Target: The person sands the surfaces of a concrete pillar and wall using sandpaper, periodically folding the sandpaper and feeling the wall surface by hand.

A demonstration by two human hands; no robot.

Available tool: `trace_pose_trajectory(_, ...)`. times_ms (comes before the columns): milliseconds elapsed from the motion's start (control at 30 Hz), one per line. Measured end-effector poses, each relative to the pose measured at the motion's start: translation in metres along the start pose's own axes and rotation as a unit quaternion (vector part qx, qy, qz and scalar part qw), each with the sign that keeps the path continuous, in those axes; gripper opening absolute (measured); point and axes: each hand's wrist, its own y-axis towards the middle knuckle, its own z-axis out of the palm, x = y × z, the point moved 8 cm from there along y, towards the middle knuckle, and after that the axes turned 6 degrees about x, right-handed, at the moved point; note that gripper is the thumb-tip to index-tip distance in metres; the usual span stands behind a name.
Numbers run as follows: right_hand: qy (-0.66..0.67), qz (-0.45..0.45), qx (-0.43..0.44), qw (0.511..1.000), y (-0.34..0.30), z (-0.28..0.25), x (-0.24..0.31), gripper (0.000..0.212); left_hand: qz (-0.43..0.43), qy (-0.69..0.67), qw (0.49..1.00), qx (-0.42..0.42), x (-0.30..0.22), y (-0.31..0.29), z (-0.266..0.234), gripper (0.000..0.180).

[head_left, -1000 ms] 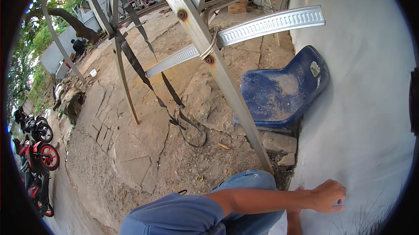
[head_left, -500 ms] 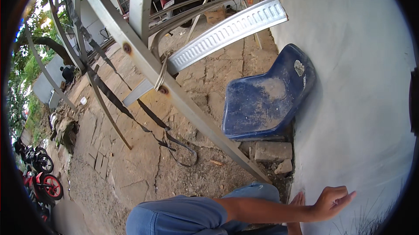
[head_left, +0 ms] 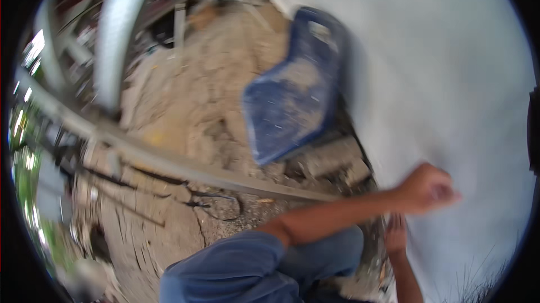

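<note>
My left hand (head_left: 424, 189) is closed, its thumb side toward the white wall (head_left: 467, 106) on the right. Its fingers are curled and blurred, and whatever they hold, if anything, is hidden. Below the left forearm, my right hand (head_left: 396, 238) rests near the foot of the wall. Its fingers are stretched out and point away from me; nothing shows in it. A dusty blue plastic seat shell (head_left: 295, 86) leans by the wall ahead of both hands. Under its near edge lie a grey block (head_left: 332, 158) and a broken chunk of stone (head_left: 356, 172).
A long metal bar (head_left: 185, 165) slants across the ground from the left toward my knee (head_left: 326, 255). Thicker pale posts (head_left: 121, 39) stand at the upper left. Dark straps (head_left: 225, 204) lie on cracked, dusty paving (head_left: 185, 84).
The view has swung and blurred; the seat shell now appears further up and left. Both hands appear higher in the picture, and more of my right forearm shows. My left hand stays closed.
</note>
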Motion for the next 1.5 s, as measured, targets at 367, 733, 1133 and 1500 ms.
trace_pose_trajectory(367, -0.126, 0.030, 0.244, 0.961, -0.044, -0.036, 0.000, 0.051, -0.225, -0.082, 0.971, -0.030, 0.056, -0.027, -0.024, 0.025)
trace_pose_trajectory(733, -0.193, -0.034, 0.264, 0.944, -0.029, -0.020, 0.006, 0.061, -0.223, -0.040, 0.973, -0.046, 0.075, -0.029, -0.005, 0.026)
trace_pose_trajectory(1133, -0.138, 0.017, 0.185, 0.973, -0.086, -0.064, 0.019, 0.046, -0.233, -0.010, 0.972, -0.034, 0.068, -0.026, -0.025, 0.025)
trace_pose_trajectory(1500, -0.161, 0.084, 0.188, 0.965, -0.090, 0.142, -0.006, 0.031, -0.195, -0.017, 0.980, -0.018, 0.071, -0.020, 0.006, 0.030)
